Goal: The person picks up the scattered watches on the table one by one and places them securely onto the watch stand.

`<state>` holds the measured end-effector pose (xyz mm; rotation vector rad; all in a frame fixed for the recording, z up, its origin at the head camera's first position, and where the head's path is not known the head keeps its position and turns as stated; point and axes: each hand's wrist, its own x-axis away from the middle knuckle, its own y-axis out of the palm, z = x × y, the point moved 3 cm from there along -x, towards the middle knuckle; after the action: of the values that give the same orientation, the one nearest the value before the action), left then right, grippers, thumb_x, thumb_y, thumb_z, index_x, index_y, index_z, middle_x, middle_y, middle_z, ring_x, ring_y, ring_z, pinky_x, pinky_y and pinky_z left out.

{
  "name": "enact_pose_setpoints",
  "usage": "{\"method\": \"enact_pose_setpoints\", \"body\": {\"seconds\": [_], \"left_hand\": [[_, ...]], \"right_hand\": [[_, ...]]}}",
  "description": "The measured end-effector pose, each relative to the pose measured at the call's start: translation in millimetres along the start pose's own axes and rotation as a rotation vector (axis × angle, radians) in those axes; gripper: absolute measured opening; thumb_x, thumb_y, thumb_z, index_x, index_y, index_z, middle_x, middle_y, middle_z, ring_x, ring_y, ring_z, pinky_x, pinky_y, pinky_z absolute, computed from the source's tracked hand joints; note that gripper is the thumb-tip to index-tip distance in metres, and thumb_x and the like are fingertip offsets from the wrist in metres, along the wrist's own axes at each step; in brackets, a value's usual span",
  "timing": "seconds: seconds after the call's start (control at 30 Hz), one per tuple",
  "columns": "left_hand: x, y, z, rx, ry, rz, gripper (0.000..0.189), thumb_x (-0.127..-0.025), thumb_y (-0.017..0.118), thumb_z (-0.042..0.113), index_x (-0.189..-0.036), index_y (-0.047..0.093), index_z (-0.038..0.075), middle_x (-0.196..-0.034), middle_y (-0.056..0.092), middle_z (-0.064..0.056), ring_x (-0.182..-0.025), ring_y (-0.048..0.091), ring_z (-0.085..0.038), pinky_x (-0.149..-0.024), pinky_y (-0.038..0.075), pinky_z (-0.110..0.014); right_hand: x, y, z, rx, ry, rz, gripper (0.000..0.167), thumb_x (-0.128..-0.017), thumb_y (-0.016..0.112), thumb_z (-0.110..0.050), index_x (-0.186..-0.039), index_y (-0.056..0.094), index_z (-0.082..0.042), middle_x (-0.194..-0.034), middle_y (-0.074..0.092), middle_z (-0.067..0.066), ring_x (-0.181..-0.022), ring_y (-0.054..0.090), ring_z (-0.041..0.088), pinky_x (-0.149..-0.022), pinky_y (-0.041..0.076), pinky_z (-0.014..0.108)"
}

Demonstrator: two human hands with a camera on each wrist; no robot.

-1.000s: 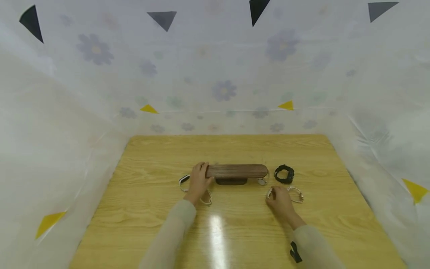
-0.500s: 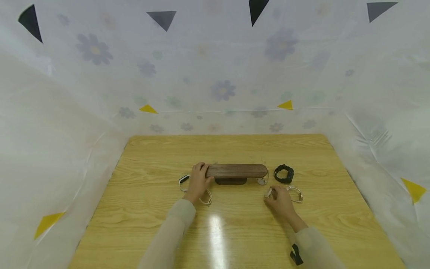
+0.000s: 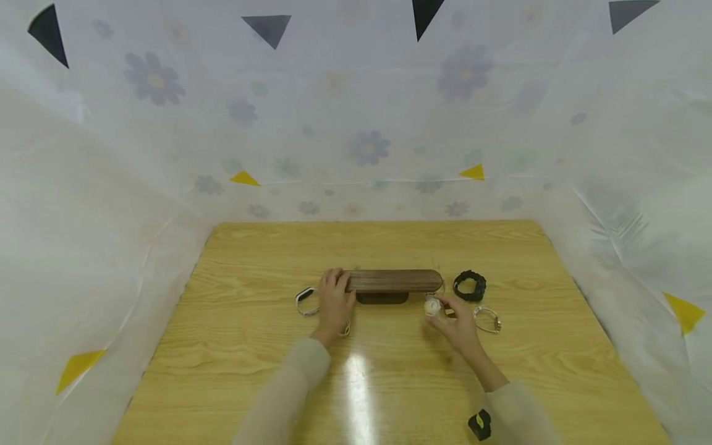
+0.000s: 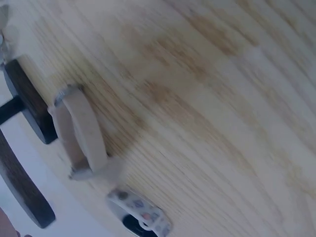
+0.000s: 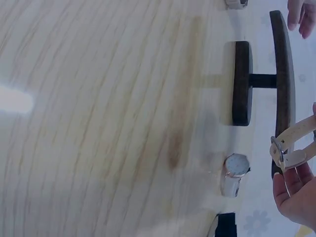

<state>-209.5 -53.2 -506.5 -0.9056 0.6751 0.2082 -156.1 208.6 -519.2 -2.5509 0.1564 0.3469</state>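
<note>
A dark wooden T-shaped stand has a long bar over a short base. My right hand pinches a wristwatch with a cream strap, raised near the bar's right end; its buckle shows in the right wrist view. My left hand overlaps the bar's left end in the head view. In the right wrist view its relaxed fingers hang beside that end, holding nothing. Below the left hand lie a watch with a pale strap and a patterned fitness band.
A white-faced watch stands by the base's right end. Farther right are a chunky black watch and a slim metal bracelet watch. The wooden table has pale patterned sheeting around it.
My right hand has lifted the cream-strap watch and carried it left and forward, turning its face into view. My left hand has shifted slightly right over the stand's end.
</note>
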Motion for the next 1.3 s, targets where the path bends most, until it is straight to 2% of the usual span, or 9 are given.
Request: {"method": "enact_pose_setpoints", "body": {"seconds": [0.13,0.27,0.43,0.5,0.6,0.73,0.9,1.13,1.3], "left_hand": [[3.9,6.1,15.4,0.067,0.087,0.027,0.037,-0.071,0.077,0.002,-0.104,0.062,-0.004,-0.108,0.058,-0.018,-0.104,0.053,-0.033,-0.089,0.048,-0.046],[9.4,13.0,30.2,0.173,0.054,-0.108,0.034,-0.078,0.072,0.006,-0.108,0.061,-0.004,-0.11,0.058,-0.016,-0.103,0.054,-0.03,-0.088,0.05,-0.041],[16.0,19.5,46.1,0.456,-0.216,-0.347,0.028,-0.088,0.062,0.012,-0.112,0.06,-0.003,-0.112,0.059,-0.013,-0.107,0.055,-0.028,-0.093,0.049,-0.04],[18.2,21.5,52.0,0.567,-0.326,-0.407,0.027,-0.09,0.06,0.014,-0.111,0.061,-0.002,-0.11,0.061,-0.013,-0.105,0.058,-0.027,-0.091,0.051,-0.038],[19.2,23.2,61.3,0.697,-0.407,-0.458,0.027,-0.091,0.059,0.014,-0.108,0.062,-0.005,-0.106,0.065,-0.016,-0.098,0.062,-0.028,-0.084,0.054,-0.033],[18.0,24.0,71.8,0.818,-0.473,-0.499,0.028,-0.09,0.06,0.016,-0.105,0.064,-0.007,-0.102,0.067,-0.021,-0.091,0.065,-0.029,-0.079,0.056,-0.032],[14.6,19.9,82.7,0.916,-0.563,-0.529,0.026,-0.09,0.059,0.01,-0.106,0.062,-0.011,-0.103,0.064,-0.026,-0.091,0.065,-0.032,-0.079,0.057,-0.036],[10.0,2.8,93.5,0.917,-0.567,-0.504,0.021,-0.088,0.058,-0.002,-0.101,0.06,-0.018,-0.098,0.063,-0.032,-0.087,0.064,-0.04,-0.076,0.058,-0.034],[17.6,16.8,86.3,0.899,-0.544,-0.488,0.019,-0.087,0.06,-0.001,-0.1,0.062,-0.015,-0.097,0.064,-0.029,-0.086,0.065,-0.036,-0.071,0.057,-0.023]], "right_hand": [[-0.6,2,-9,-0.044,-0.029,0.02,0.05,-0.068,0.08,-0.004,-0.114,0.062,-0.001,-0.105,0.064,0.016,-0.09,0.051,0.009,-0.075,0.049,0.038],[-0.2,5,-14,-0.058,0.006,-0.004,0.049,-0.071,0.078,-0.005,-0.116,0.06,-0.001,-0.106,0.063,0.015,-0.092,0.048,0.001,-0.079,0.047,0.042],[0.2,11,-17,-0.049,-0.005,-0.032,0.048,-0.073,0.077,-0.006,-0.117,0.059,0.0,-0.113,0.062,0.017,-0.097,0.052,0.009,-0.081,0.047,0.044],[0.5,13,-18,-0.046,-0.025,-0.04,0.048,-0.073,0.076,-0.006,-0.117,0.058,0.0,-0.115,0.062,0.018,-0.099,0.054,0.016,-0.081,0.048,0.046],[0.6,16,-20,-0.043,-0.057,-0.051,0.049,-0.073,0.077,-0.007,-0.118,0.058,0.0,-0.116,0.062,0.018,-0.101,0.057,0.026,-0.082,0.049,0.049],[0.5,19,-23,-0.053,-0.089,-0.072,0.05,-0.072,0.077,-0.007,-0.118,0.058,0.0,-0.116,0.063,0.017,-0.105,0.057,0.035,-0.085,0.049,0.054],[0.5,21,-28,-0.023,-0.11,-0.09,0.051,-0.072,0.077,-0.008,-0.119,0.059,-0.002,-0.118,0.062,0.015,-0.109,0.056,0.035,-0.088,0.048,0.054],[2.5,23,-31,0.033,-0.272,-0.094,0.052,-0.069,0.078,-0.001,-0.117,0.059,0.001,-0.118,0.062,0.018,-0.108,0.059,0.036,-0.088,0.05,0.05],[5.0,24,-29,0.091,-0.389,-0.073,0.055,-0.065,0.08,0.0,-0.116,0.059,0.003,-0.115,0.064,0.018,-0.103,0.062,0.033,-0.084,0.053,0.045]]}}
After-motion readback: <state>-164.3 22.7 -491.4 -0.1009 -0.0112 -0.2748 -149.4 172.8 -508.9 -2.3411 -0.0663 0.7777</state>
